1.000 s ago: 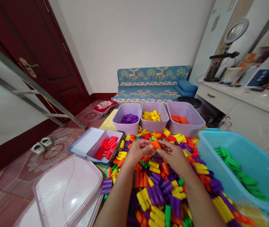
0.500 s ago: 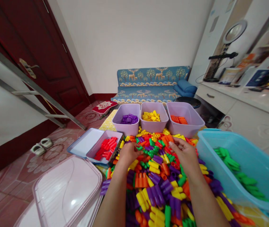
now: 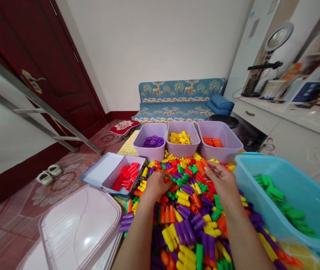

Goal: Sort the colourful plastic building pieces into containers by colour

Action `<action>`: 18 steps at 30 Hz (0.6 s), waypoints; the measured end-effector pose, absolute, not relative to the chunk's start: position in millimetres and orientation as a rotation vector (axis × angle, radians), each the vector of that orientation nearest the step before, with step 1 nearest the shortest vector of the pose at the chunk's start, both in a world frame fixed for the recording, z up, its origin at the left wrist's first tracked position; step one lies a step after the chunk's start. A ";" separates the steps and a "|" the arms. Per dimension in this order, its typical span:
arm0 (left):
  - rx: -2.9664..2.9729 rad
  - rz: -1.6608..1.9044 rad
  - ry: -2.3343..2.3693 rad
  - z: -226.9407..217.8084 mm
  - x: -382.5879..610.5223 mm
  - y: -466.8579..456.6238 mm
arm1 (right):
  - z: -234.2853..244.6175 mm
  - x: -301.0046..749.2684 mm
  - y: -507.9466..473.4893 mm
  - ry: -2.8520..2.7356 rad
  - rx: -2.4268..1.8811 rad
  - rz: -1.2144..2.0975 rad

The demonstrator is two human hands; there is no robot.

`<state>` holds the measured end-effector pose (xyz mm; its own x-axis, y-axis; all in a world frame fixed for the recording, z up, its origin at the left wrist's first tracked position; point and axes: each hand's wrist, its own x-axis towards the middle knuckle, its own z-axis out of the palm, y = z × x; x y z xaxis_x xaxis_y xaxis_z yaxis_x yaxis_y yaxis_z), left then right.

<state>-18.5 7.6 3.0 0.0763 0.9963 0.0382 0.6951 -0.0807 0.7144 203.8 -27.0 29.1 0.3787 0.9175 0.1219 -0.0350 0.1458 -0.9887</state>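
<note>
A heap of finger-shaped plastic building blocks (image 3: 184, 213) in purple, yellow, orange, green and red spreads before me. My left hand (image 3: 157, 183) hovers low over its left side, fingers bent and somewhat apart among red and green pieces. Part of those fingertips is hidden. At the far right of the heap, my right hand (image 3: 222, 178) pinches an orange block (image 3: 201, 165) between thumb and fingers. Lilac bins at the back hold purple blocks (image 3: 153, 141), yellow blocks (image 3: 180, 138) and orange blocks (image 3: 212, 142). Red blocks (image 3: 126, 175) lie in a hinged box on the left.
A large turquoise tub (image 3: 298, 172) with green blocks (image 3: 292, 213) stands at the right. Pale lids (image 3: 81, 225) are stacked at the left. Behind the table is a blue patterned sofa (image 3: 174, 101); a metal ladder (image 3: 38, 101) leans at the left, and a white cabinet (image 3: 284, 131) stands right.
My left hand has shifted slightly right and down into the pieces. My right hand has moved a little to the right, still with the orange block.
</note>
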 end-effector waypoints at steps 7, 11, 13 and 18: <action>1.206 1.076 1.238 10.9 -11.5 14.9 | 28.3 205.0 -26.1 -0.947 -1.221 0.847; 0.802 1.092 0.854 15.9 -13.7 15.1 | 26.4 205.1 -24.6 -0.968 -1.214 0.846; 0.733 1.084 0.777 16.8 -15.2 14.9 | 25.0 205.2 -23.9 -0.982 -1.214 0.852; 0.668 1.092 0.788 16.4 -14.6 14.2 | 22.0 205.5 -23.7 -1.004 -1.222 0.851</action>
